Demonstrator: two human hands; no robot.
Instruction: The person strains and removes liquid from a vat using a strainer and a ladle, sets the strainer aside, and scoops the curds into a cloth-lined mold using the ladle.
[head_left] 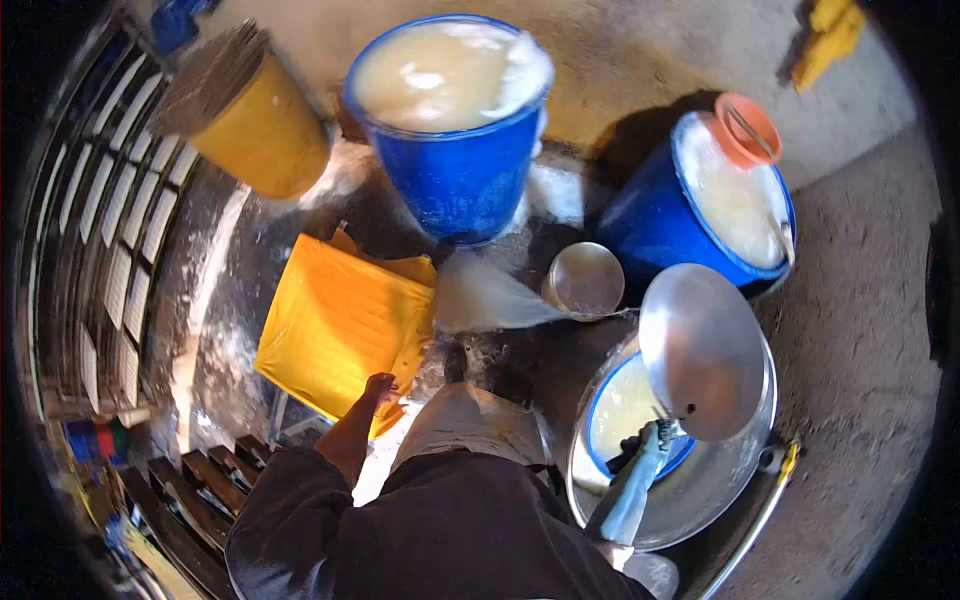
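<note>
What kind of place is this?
Maybe a small workshop where something is made in batches: big blue barrels hold pale liquid, a wide metal basin stands on the right, and the floor is splashed white.

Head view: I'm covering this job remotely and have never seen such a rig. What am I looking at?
There is no machine here: this one picture comes from a camera on a person's head, looking down at their own hands. The right hand holds a tilted metal dish over a wide metal basin, where a blue-rimmed container holds pale liquid. The left hand is at the yellow sheet; I can't tell whether it grips. On the floor stand two blue barrels and a yellow one.
</note>
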